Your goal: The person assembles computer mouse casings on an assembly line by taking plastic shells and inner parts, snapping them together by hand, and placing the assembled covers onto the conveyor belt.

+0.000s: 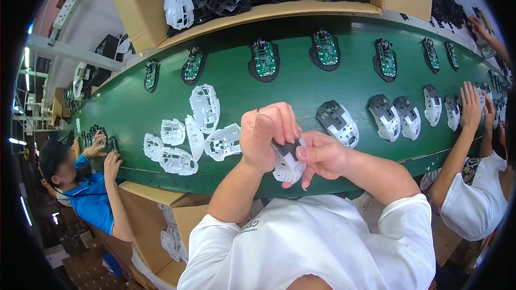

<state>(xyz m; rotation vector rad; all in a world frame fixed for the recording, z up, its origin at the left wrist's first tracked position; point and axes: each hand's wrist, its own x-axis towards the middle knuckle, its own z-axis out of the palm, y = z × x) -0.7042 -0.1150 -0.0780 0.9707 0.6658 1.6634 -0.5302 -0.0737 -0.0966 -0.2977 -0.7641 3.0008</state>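
Close to my body I hold a white and black computer mouse shell (289, 167) over the near edge of the green table. My left hand (266, 131) is closed on its black upper part, fingers curled. From the other side, my right hand (327, 156) grips it with the thumb on top and the fingers beneath. Left of my hands lie several loose white mouse shell pieces (205, 108). On the right rests a joined white and black shell (338, 123), with several similar ones (384, 117) beyond it. My fingers hide part of the held shell.
Mouse bases with green circuit boards (264, 58) line the far side of the green table (236, 92). Behind them stands a cardboard box (290, 12) of black parts. Co-workers' hands show at left (112, 161) and right (471, 104). An open carton (142, 204) stands low left.
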